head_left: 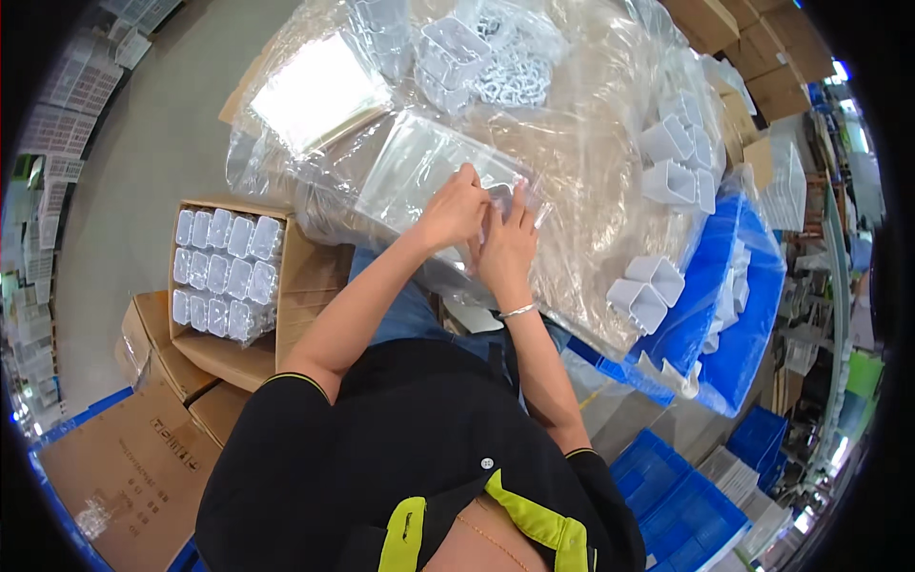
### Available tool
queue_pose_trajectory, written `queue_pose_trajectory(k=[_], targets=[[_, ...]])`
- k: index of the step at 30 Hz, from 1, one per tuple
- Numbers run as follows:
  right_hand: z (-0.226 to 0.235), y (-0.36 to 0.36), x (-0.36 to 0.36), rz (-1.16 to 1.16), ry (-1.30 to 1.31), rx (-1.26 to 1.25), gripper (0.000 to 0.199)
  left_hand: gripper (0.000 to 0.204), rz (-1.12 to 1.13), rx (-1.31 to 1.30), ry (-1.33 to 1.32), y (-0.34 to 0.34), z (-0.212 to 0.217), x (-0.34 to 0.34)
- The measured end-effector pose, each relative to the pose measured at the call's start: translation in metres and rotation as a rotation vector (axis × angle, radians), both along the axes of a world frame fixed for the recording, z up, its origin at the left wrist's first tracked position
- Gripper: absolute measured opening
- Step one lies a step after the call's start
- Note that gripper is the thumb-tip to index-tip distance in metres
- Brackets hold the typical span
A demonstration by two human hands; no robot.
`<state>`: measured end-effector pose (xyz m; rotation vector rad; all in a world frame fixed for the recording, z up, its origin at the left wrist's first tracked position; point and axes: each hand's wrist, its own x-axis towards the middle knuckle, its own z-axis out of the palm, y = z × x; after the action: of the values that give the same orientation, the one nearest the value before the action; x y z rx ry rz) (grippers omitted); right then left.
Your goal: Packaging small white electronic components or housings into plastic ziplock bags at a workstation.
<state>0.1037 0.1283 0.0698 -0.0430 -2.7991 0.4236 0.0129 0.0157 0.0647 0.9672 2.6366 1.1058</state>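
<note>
A stack of clear plastic bags [410, 172] lies flat on the plastic-covered work surface in front of me. My left hand [456, 210] is closed at the bags' right end, fingertips pinching clear film. Close beside it, my right hand [510, 243] has its thumb and fingers bent round the same film, index finger pointing up. Between the hands the film is bunched, and I cannot make out whether anything else is inside it. Left of the bags lies a bright white stack of sheets [319, 92].
White plastic cups [457, 52] and a heap of white chain-like hooks [515, 76] lie at the far side. More white cups [648, 291] stand at the right, beside a blue bin [748, 334]. At left is a carton [315, 276] of wrapped white cups.
</note>
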Motion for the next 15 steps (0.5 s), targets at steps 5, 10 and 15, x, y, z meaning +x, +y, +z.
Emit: queue_pose_trajectory(k=[5, 10, 15], targets=[[0.050, 0.014, -0.018, -0.025, -0.299, -0.142, 0.064, 0.048, 0.306, 0.372, 0.187, -0.017, 0.025, -0.067], [0.118, 0.050, -0.088, 0.110, 0.318, -0.287, 0.063, 0.088, 0.531, 0.359, 0.485, -0.010, 0.039, -0.134], [0.145, 0.047, -0.210, 0.344, 0.550, -0.308, 0.052, 0.098, 0.513, 0.325, 0.385, 0.005, 0.029, -0.168]])
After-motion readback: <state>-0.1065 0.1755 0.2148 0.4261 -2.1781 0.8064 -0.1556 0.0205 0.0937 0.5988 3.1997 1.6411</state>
